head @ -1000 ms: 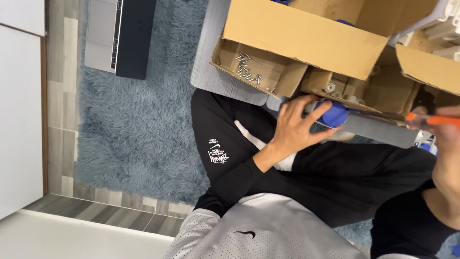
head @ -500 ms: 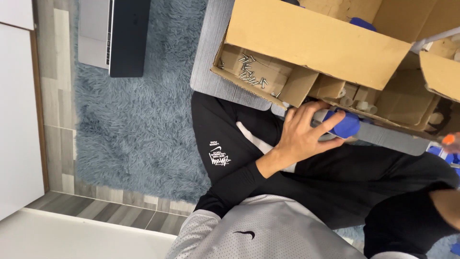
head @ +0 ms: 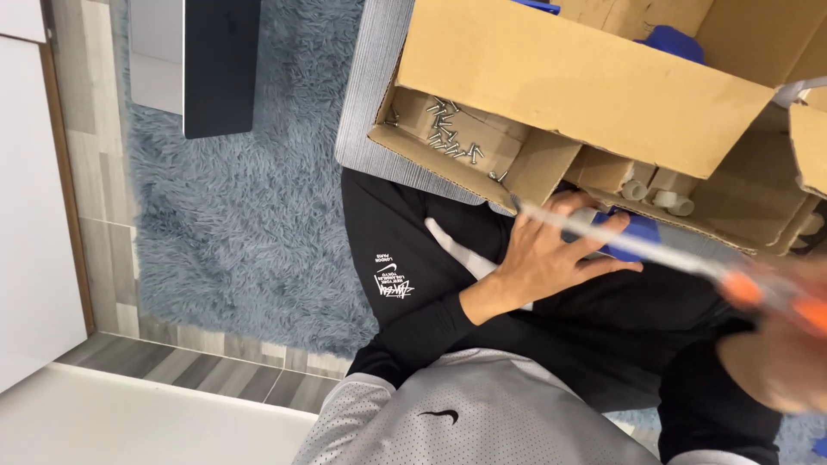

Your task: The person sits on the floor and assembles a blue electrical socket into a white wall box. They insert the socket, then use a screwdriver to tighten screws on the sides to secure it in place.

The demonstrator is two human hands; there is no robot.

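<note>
The left hand [head: 551, 254] lies over a small blue plastic part [head: 633, 232] and presses it down on the person's lap, right at the lower edge of the big brown cardboard box [head: 586, 82]; its fingers are spread over the part, not shut tight around it. The right hand [head: 788, 344] is closed on the orange handle of a long thin screwdriver [head: 655, 251], and the metal shaft runs across the left fingers toward the box. That looks risky: if the tip slips, it could poke the fingers [head: 603, 228] that lie just under it. The blue part could also slide off the lap, since it is only pressed flat. The little silver screws [head: 448, 133] lie loose on a cardboard flap, and a bump to the box could send them down into the fluffy blue rug [head: 258, 215], where they would be hard to find. Most of the blue part is hidden under the hand, so its shape is hard to tell. The right hand and the screwdriver are badly blurred and partly cut off at the edge. The box runs out of view too.
</note>
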